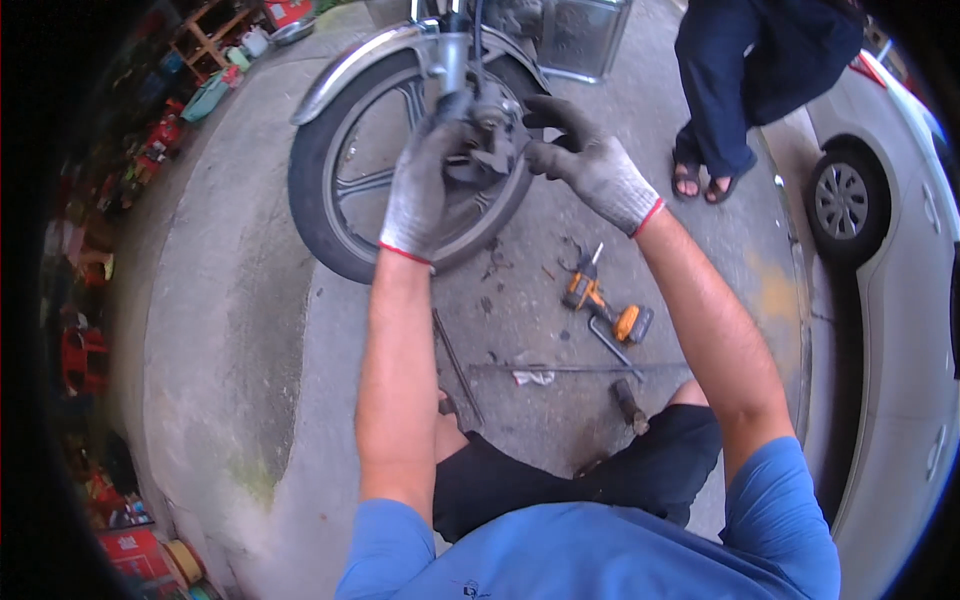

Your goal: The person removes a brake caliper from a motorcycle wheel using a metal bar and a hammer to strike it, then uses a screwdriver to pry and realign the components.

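The front wheel (303,190) of a motorcycle stands before me, with a brake caliper (492,150) at its hub side, below the silver fork leg (453,65). My left hand (422,185), in a grey-and-white work glove with a red cuff, is closed against the caliper's left side. Motion blurs its fingertips, and part of the grip is hidden. Just right of the caliper, my right hand (592,165) wears a matching glove. Its thumb and fingers are apart, and nothing shows between them.
On the concrete lie an orange-and-black cordless power tool (590,290), an L-shaped wrench (608,343), a long metal bar (458,365) and a dark cylindrical tool (629,405). A person in sandals (715,110) stands at the right, near a silver car (900,300). Cluttered goods line the left.
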Available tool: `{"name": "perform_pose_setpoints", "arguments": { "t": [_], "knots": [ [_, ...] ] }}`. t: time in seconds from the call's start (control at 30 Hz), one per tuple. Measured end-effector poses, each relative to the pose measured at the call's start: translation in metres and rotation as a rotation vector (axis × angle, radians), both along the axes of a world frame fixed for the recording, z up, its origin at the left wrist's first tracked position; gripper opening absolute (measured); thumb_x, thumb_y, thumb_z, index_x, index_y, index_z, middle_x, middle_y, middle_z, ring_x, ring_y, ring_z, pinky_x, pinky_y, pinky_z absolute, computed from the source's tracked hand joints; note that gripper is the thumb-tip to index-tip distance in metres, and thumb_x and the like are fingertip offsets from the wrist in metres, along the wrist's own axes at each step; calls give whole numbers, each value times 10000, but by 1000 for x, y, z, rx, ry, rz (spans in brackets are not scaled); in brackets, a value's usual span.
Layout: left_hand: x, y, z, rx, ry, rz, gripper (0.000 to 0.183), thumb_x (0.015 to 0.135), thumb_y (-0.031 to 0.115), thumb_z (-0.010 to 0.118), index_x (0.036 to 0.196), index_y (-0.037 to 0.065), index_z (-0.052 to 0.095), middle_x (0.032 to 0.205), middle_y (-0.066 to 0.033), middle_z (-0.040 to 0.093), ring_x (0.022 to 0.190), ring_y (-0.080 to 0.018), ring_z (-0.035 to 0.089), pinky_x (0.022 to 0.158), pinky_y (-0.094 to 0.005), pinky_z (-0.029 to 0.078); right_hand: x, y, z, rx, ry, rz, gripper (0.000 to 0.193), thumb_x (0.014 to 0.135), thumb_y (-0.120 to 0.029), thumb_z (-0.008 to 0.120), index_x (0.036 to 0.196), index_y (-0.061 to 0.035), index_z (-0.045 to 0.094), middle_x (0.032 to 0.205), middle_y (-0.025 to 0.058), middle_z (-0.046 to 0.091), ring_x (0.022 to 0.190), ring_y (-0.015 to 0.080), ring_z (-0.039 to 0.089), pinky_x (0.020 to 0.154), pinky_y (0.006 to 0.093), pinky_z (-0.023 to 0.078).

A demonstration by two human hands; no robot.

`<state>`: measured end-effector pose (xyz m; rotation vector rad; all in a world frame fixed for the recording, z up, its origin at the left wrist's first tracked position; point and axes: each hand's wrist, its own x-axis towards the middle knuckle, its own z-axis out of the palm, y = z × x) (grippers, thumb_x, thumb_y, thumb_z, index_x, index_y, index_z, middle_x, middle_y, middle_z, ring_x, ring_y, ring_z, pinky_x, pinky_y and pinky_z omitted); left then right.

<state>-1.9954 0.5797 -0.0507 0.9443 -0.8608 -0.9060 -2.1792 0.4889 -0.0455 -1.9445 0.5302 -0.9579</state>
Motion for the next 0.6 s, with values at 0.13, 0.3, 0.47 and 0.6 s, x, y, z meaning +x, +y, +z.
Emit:
{"name": "perform_pose_setpoints", "arguments": {
  "t": [0.13, 0.3, 0.47, 0.6],
  "knots": [
    [-2, 11, 1, 99, 44, 38, 376, 973, 306, 475, 1146, -2, 603, 985, -104, 649, 840, -174, 660, 740, -312, 574, -59, -6, -96, 408, 289, -120, 404, 889, -263, 656, 1209, -19, 621, 1041, 139, 702, 934, 252, 668, 872, 364, 515],
    [2, 11, -9, 52, 30, 50, 374, 971, 302, 503, 1177, 3, 590, 1063, -139, 631, 913, -234, 668, 791, -353, 583, -150, 27, -273, 470, 905, -199, 376, 895, -297, 615, 1147, -20, 651, 1009, 152, 692, 882, 233, 664, 797, 346, 518],
    [8, 14, -15, 51, -12, 65, 351, 977, 295, 493, 1172, 26, 607, 1108, -139, 623, 1003, -255, 640, 856, -373, 567, -196, 51, -339, 608, 1179, -116, 434, 896, -335, 606, 1179, -6, 625, 956, 143, 698, 816, 222, 677, 737, 341, 530],
    [26, 28, -19, 104, -181, -10, 425, 966, 328, 495, 1253, 22, 565, 1280, -188, 557, 1163, -302, 574, 928, -442, 534, -191, 87, -341, 634, 1548, 166, 445, 868, -357, 610, 1118, 8, 647, 968, 189, 690, 902, 314, 679, 742, 412, 558]
  ]
}}
